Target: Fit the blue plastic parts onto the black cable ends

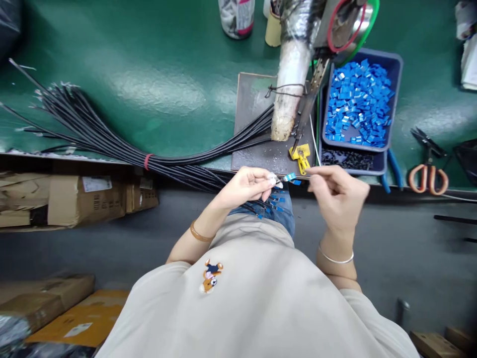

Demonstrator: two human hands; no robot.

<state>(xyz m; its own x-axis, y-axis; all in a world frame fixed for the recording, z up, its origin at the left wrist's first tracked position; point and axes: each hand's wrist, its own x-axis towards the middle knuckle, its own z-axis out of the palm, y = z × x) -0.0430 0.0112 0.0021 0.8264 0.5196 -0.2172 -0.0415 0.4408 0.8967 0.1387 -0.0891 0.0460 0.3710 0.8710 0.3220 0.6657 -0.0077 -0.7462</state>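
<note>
Connector point(289, 177), blue with bright metal contacts, stood out past the fingertips of the left hand point(253, 186), near the front edge of the dark board point(253, 97); that hand was closed in a pinch, white coverings point(273, 180) over its fingertips, though whether it gripped the blue body or the cable just behind could not be told; the right hand point(337, 194) hung apart on the other side, thumb and forefinger drawn close together, and whether anything thin lay between them could not be told either; the piece looked light and stiff, likely smooth and a little slippery, its contacts probably the fragile part; the sides of the body seemed the safest hold, the black cables point(194, 159) being springy enough, by their look, to tug; its long axis ran roughly crosswise before the person, the free end pointing toward the right hand; more blue-tipped cable ends point(276, 200) hung over the jeans point(288, 216); the yellow clip point(301, 158) lay just beyond, and the plastic tray point(398, 79) of loose blue pieces point(357, 104) stood farther right.
</note>
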